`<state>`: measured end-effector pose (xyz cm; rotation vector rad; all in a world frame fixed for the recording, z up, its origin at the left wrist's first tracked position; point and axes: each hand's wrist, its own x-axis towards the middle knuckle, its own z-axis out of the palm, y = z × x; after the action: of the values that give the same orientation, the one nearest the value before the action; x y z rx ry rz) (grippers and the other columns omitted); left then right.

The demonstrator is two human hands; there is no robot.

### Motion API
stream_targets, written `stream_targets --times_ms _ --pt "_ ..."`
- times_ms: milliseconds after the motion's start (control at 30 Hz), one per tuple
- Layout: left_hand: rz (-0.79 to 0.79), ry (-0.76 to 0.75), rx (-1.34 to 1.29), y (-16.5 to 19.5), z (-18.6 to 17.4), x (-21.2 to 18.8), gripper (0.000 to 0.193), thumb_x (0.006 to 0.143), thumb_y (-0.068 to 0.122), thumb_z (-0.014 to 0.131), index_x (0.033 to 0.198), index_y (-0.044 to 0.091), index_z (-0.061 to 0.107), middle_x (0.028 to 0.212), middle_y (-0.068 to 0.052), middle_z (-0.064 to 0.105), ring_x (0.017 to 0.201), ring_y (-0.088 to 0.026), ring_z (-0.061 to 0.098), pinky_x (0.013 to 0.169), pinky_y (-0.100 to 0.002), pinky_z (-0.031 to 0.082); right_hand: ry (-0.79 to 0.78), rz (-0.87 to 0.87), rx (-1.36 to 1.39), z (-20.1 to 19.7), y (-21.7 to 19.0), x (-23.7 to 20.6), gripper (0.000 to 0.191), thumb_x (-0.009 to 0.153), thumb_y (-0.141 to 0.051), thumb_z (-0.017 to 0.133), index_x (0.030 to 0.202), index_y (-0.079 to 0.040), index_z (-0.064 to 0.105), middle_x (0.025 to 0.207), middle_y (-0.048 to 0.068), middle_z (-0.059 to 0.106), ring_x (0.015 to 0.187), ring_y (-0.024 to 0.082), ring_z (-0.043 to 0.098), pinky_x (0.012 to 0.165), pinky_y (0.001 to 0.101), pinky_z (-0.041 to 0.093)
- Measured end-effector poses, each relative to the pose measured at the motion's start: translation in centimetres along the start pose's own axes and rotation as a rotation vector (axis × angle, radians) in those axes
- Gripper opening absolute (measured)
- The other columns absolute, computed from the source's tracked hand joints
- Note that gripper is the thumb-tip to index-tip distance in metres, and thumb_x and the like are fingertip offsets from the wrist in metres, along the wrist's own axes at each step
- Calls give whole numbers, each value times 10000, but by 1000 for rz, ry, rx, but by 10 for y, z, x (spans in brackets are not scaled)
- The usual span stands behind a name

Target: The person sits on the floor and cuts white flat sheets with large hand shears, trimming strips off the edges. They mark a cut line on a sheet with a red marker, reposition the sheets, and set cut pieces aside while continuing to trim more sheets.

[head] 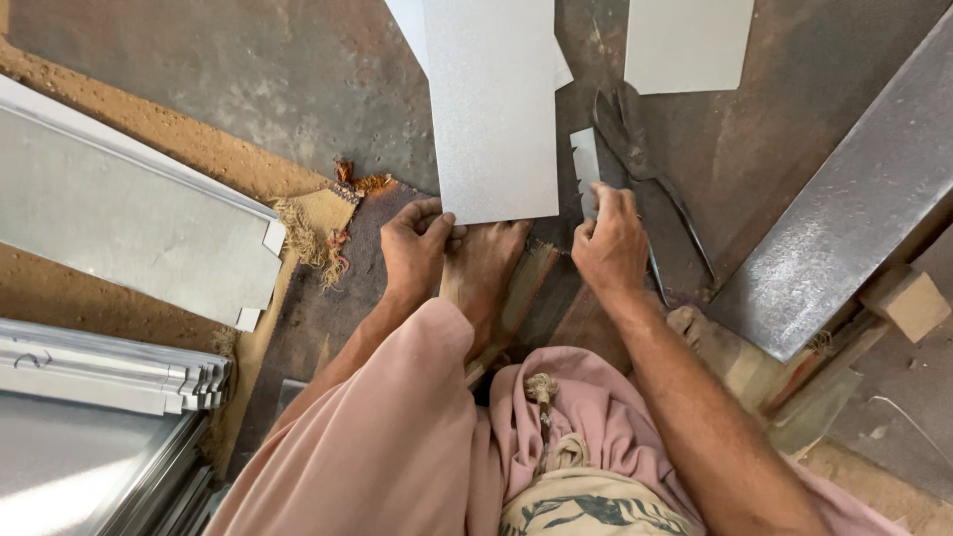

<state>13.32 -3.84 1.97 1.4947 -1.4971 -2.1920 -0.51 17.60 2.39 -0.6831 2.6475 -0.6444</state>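
Note:
A long grey metal sheet point(491, 99) lies on the floor in front of me, its near edge over my bare foot point(486, 268). My left hand point(415, 248) grips the sheet's near left corner, thumb on top. My right hand point(609, 243) pinches a small notched metal piece point(586, 169) just right of the sheet. Black tin snips point(640, 159) lie on the floor beside that hand.
A folded metal tray point(119, 213) and a stack of bent metal profiles point(109, 372) lie at the left. Another sheet point(687, 45) sits at the top, a long metal strip point(844, 208) and a wooden block point(908, 303) at the right. A frayed mat point(323, 223) is under my foot.

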Motion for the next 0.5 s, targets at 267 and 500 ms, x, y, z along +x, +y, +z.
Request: stream_targets --times_ms 267,500 --pt "-112 9 -183 -12 -7 1 224 959 -9 620 1164 -96 643 951 -139 741 771 -158 715 710 -287 623 8 227 -66 13 26 2 493 856 -143 806 1278 -54 567 1099 141 655 1014 375 663 872 497 523" --pt "-152 -2 -234 -14 -11 1 238 987 42 579 1180 -81 645 988 -129 739 816 -173 730 744 -308 635 70 125 -87 12 23 2 349 839 -109 804 1121 -48 609 1094 200 633 1015 401 644 850 496 509"
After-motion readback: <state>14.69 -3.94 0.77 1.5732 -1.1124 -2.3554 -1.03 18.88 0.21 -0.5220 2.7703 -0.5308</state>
